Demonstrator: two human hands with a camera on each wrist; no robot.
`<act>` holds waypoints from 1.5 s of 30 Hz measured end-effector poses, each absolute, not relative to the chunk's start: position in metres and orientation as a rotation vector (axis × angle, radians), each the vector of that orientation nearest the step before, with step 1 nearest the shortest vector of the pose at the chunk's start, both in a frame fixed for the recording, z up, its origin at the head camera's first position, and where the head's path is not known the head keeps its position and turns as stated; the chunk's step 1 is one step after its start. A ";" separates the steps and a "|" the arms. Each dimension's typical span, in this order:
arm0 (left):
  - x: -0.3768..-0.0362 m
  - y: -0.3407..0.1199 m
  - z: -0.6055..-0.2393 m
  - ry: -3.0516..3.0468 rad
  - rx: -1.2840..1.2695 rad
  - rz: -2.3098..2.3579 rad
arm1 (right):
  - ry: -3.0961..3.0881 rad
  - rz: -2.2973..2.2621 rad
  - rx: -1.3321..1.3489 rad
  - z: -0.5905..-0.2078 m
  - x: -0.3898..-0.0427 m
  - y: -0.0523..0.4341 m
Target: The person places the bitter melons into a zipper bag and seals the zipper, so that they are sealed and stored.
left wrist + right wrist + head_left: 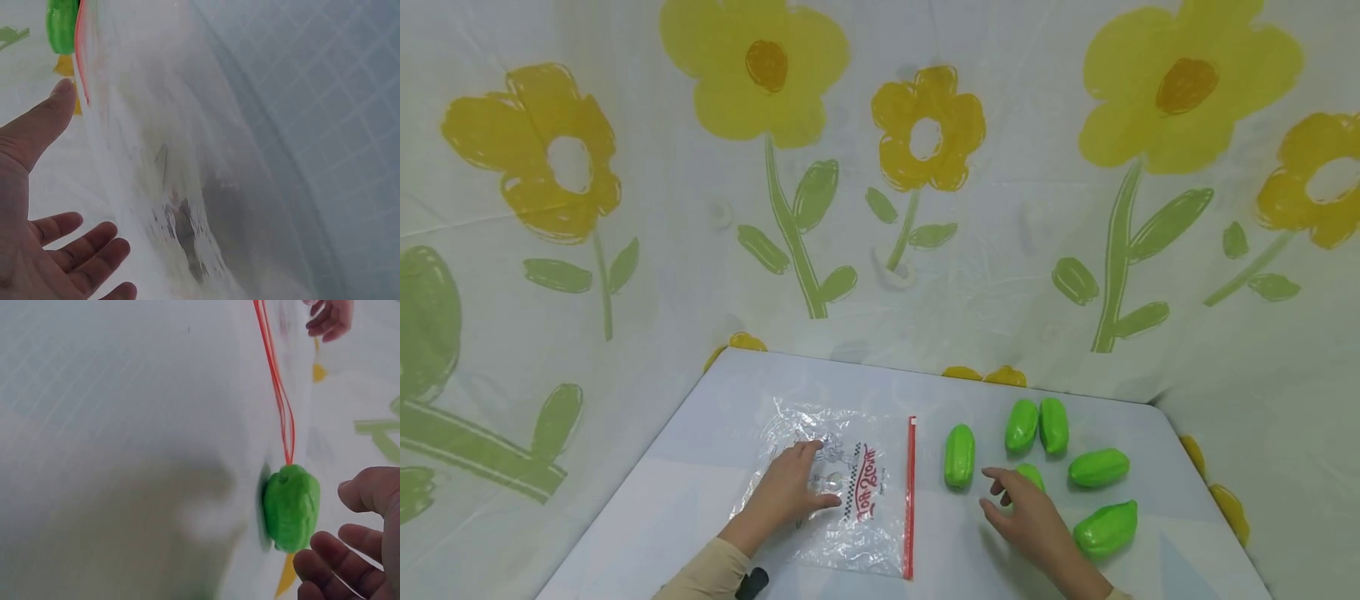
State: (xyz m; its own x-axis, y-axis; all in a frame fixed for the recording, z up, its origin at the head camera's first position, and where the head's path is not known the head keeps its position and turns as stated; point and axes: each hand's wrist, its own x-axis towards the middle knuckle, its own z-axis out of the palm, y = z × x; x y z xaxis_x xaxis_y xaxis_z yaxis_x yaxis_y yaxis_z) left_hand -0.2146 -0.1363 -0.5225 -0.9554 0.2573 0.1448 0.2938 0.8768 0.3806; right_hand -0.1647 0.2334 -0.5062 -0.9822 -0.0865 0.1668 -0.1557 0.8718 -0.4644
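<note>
Left hand flat on the clear zip bag, fingers spread and straight, pressing the plastic down near its 9 o'clock side; nothing gripped. Bag lying on the white table at about 7 o'clock of the tabletop, red zip strip along its 3 o'clock edge, red print readable only as blurred upside-down lettering. Bag's contents hard to make out through glare and wrinkles.

Right hand hovering low over the table, fingers apart and loosely bent, holding nothing. Partly hidden behind those fingers, one green toy fruit, only its top showing. Nearest free piece, another green fruit, at 10 o'clock of the right hand, just beside the zip strip. Two more standing side by side at 12 o'clock, one lying at 2 o'clock, one at 3 o'clock.

Left wrist view mostly blurred plastic, open palm at lower left. Right wrist view: one green fruit seen end-on, fingertips close but not touching. Both forearms cut off at the bottom edge; small dark object by the left sleeve unidentifiable.
</note>
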 end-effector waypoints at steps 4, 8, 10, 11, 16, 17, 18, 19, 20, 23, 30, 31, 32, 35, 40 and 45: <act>-0.214 -0.135 -0.527 -2.957 -0.436 -0.607 | -2.906 0.794 0.195 -0.509 -0.168 0.224; -0.213 -0.134 -0.531 -2.938 -0.479 -0.620 | -2.931 0.844 0.211 -0.514 -0.171 0.213; -0.213 -0.133 -0.533 -2.936 -0.516 -0.629 | -2.966 0.859 0.220 -0.519 -0.173 0.207; -0.212 -0.133 -0.534 -2.938 -0.535 -0.630 | -2.980 0.866 0.233 -0.521 -0.174 0.205; -0.206 -0.132 -0.537 -2.992 -0.598 -0.687 | -3.014 0.932 0.299 -0.533 -0.175 0.194; -0.205 -0.132 -0.538 -3.002 -0.611 -0.692 | -3.004 0.953 0.315 -0.535 -0.176 0.192; -0.205 -0.132 -0.538 -3.011 -0.620 -0.702 | -3.000 0.971 0.322 -0.535 -0.176 0.190; -0.204 -0.132 -0.538 -3.017 -0.628 -0.704 | -2.987 0.984 0.336 -0.536 -0.176 0.188; -0.203 -0.132 -0.538 -3.020 -0.636 -0.701 | -2.973 0.999 0.352 -0.536 -0.176 0.186; -0.202 -0.131 -0.538 -3.022 -0.651 -0.720 | -2.941 1.031 0.400 -0.537 -0.177 0.179; -0.199 -0.128 -0.538 -3.037 -0.647 -0.739 | -2.972 1.060 0.384 -0.540 -0.182 0.165; -0.198 -0.128 -0.538 -3.038 -0.647 -0.728 | -2.969 1.064 0.383 -0.540 -0.183 0.164; -0.198 -0.128 -0.538 -3.035 -0.651 -0.719 | -2.965 1.070 0.384 -0.540 -0.183 0.163; -0.197 -0.127 -0.538 -3.022 -0.661 -0.707 | -2.953 1.084 0.389 -0.541 -0.185 0.160; -0.196 -0.126 -0.535 -3.007 -0.676 -0.700 | -2.969 1.106 0.412 -0.542 -0.189 0.157; -0.195 -0.124 -0.534 -3.013 -0.679 -0.683 | -2.946 1.215 0.494 -0.543 -0.187 0.156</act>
State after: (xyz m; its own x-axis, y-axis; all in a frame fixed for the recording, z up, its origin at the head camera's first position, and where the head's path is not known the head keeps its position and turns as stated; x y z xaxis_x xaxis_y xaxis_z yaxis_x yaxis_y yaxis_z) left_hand -0.1945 -0.1244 -0.5339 -0.9076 0.4137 0.0719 0.4043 0.8145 0.4161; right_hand -0.1874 0.1556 -0.5431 -0.9497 -0.3105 0.0398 -0.2483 0.6698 -0.6998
